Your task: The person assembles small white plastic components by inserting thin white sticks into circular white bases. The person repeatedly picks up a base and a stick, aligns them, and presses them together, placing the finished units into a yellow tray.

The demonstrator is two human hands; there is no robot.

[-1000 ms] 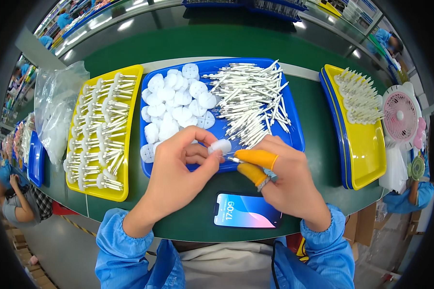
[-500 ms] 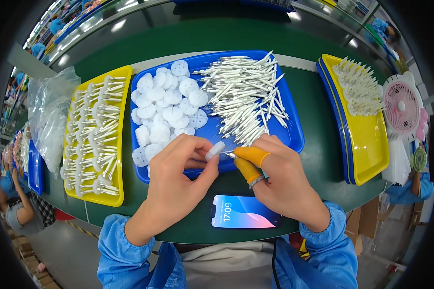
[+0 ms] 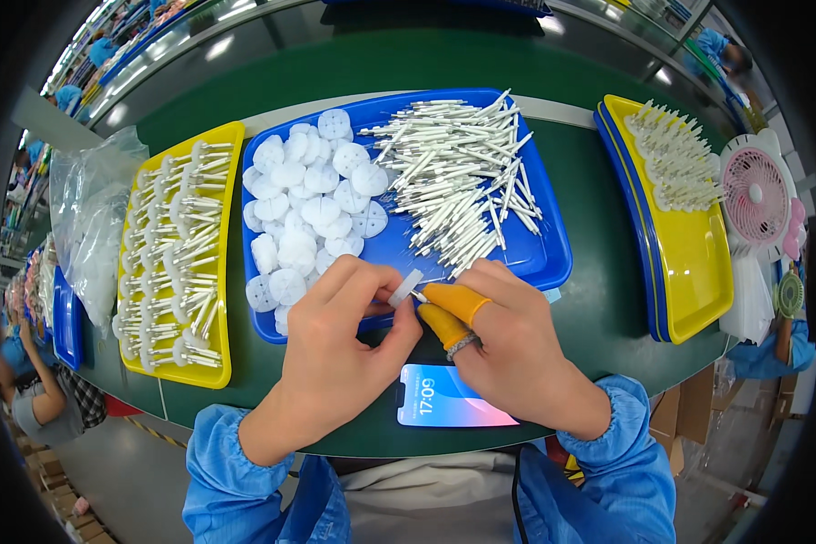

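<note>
Here, looking down from my head camera, I see both hands meeting at the near edge of a blue tray [image 3: 553, 258] on a green counter [image 3: 607, 308]. My left hand [image 3: 340, 349] pinches a small white disc [image 3: 405, 287] between thumb and forefinger. My right hand [image 3: 517, 349], with orange finger covers [image 3: 456, 299] on thumb and forefinger, pinches a thin white stick [image 3: 419, 296] whose tip touches the disc. Neither hand is spread; both are closed on their small parts, just above the tray's front rim.

The tray holds a heap of white discs [image 3: 308, 208] on the left and a pile of white sticks [image 3: 458, 177] on the right. A yellow tray [image 3: 222, 372] to the left carries rows of joined pieces. Another yellow tray [image 3: 698, 281] sits to the right, beside a pink fan [image 3: 757, 195]. A phone [image 3: 444, 399] lies on the counter under my wrists.

To do this well, I judge the stick should meet the disc's centre squarely, with the disc held steady and flat-on.

Most of the stick is hidden by my fingers, and I cannot tell whether it is already seated in the disc. The disc's centre hole is too small to make out. The picture's edges bend strongly, and a clear bag [image 3: 95, 227] at far left is partly cut off.
</note>
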